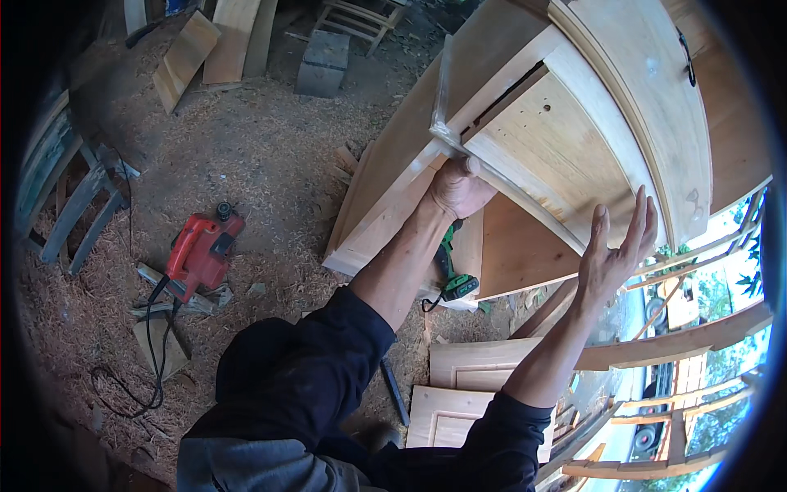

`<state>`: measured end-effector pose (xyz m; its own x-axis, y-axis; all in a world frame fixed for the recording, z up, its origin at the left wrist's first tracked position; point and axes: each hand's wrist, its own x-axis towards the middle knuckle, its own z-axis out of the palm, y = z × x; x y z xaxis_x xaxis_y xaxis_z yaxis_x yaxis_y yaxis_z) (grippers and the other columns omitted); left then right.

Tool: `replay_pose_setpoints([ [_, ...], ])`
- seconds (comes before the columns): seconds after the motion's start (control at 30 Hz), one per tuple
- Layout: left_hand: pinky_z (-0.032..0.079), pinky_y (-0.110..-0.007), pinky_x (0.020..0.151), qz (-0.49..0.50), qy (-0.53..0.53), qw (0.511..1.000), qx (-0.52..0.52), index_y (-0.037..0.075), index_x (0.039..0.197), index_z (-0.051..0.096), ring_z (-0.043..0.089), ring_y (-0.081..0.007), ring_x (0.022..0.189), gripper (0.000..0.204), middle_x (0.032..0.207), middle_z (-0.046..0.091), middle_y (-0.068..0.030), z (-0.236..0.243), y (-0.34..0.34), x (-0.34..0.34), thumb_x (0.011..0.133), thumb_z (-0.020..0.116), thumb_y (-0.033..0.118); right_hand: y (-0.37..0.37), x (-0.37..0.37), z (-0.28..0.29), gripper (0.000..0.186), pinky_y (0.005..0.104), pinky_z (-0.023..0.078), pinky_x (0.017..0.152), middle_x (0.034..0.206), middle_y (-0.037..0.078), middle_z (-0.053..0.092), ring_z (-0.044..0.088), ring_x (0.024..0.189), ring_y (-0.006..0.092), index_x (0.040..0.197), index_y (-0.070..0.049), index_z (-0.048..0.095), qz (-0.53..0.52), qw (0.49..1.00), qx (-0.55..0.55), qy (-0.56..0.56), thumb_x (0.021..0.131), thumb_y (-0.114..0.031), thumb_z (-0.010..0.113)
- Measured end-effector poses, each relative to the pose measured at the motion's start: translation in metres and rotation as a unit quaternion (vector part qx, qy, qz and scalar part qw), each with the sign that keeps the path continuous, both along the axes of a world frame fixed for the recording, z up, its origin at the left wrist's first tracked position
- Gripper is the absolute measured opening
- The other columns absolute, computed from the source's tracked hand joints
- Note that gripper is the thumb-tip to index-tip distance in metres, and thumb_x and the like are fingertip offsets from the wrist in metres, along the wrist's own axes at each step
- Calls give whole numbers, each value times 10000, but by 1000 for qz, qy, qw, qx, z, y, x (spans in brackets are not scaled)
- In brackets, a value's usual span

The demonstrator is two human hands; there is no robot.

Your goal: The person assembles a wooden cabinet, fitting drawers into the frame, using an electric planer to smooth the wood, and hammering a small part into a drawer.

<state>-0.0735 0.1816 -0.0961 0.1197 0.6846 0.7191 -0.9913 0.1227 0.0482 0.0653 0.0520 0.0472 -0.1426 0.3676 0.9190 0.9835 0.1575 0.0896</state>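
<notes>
A pale wooden cabinet (393, 176) fills the upper right. Set in its frame is a drawer-like wooden panel (549, 131) with a few small dark holes and a dark gap along its left side. My left hand (461, 189) is at that panel's lower left corner, its thumb over the edge strip; its other fingers are largely hidden. My right hand (615, 250) is raised beside the panel's right end, fingers stretched and apart, holding nothing. A grey angled strip (443, 90) meets the corner above my left hand. Below that hand, a green cordless drill (453, 271) stands at the cabinet's opening.
On the shavings-covered ground at left lies a red corded power planer (201, 254). Two framed wooden panels (447, 418) lie near my right forearm. Boards (229, 41) and a grey block (322, 64) stand farther back. Curved wooden pieces (680, 340) extend at right.
</notes>
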Motion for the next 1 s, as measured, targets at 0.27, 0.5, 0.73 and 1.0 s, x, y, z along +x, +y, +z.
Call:
replay_pose_setpoints([
  [0.27, 294, -407, 1165, -60, -114, 991, -24, 149, 1405, 495, 430, -172, 1347, 883, 1408, 530, 17, -9, -5, 13, 641, 898, 331, -7, 17, 44, 651, 462, 430, 958, 1121, 133, 664, 583, 1103, 295, 1288, -118, 644, 17, 987, -109, -113, 898, -635, 574],
  [0.5, 308, -434, 1155, 3, -130, 990, -62, 157, 1350, 566, 434, -217, 1352, 775, 1415, 534, -17, -9, -22, 11, 723, 806, 544, -26, 29, 48, 607, 337, 438, 754, 863, 90, 639, 549, 813, 189, 1231, -47, 641, -71, 984, -160, 17, 917, -564, 603],
  [0.73, 330, -479, 1092, 37, -121, 988, -94, 182, 1270, 558, 478, -202, 1277, 577, 1325, 563, 3, -12, -40, -22, 797, 796, 413, -82, 56, 35, 571, 326, 426, 776, 954, 90, 617, 532, 881, 173, 1202, 31, 604, -12, 995, -95, -15, 1007, -493, 486],
  [1.0, 434, -429, 975, -19, -107, 990, -90, 135, 1280, 561, 575, -188, 1094, 442, 1202, 601, -24, -2, -39, -43, 912, 711, 328, -105, 46, 31, 611, 375, 441, 864, 1044, 142, 637, 566, 979, 222, 1202, 31, 615, -16, 1000, 13, -19, 996, -530, 490],
])
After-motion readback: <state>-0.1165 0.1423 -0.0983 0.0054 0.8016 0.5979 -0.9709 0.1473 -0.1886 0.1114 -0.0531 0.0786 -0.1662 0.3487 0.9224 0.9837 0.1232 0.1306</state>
